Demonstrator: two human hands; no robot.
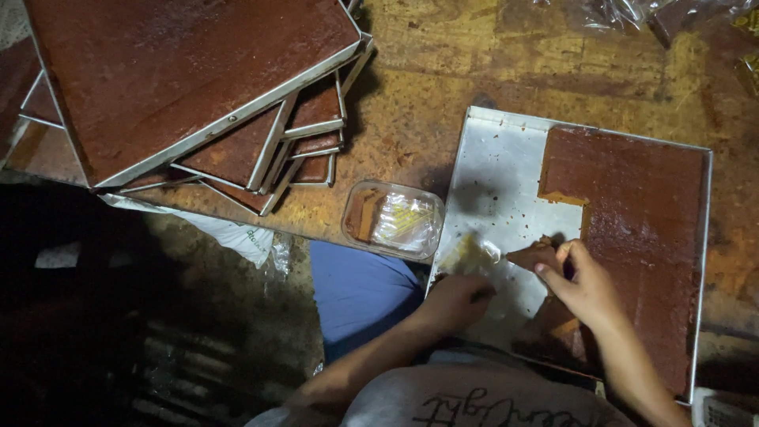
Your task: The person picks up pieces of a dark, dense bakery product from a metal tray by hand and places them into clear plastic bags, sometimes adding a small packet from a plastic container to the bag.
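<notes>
right hand [581, 285] pinching a cut brown slab piece [536, 255] above the metal tray [498, 166]; left hand [455, 300] curled on a clear wrapper [470, 253], grip unclear. could crumble or stick if squeezed. worn, stained wooden table [443, 87], dim room, stacked trays [205, 95] nearby.

The left hand [455, 300] is closed over something too dark to make out. The lower trays in the stack of trays [237, 119] show only their edges. Clear bags [624, 12] on the worktop [443, 71] are cut off at the top edge. The contents of the plastic tub [393, 220] are blurred.
</notes>
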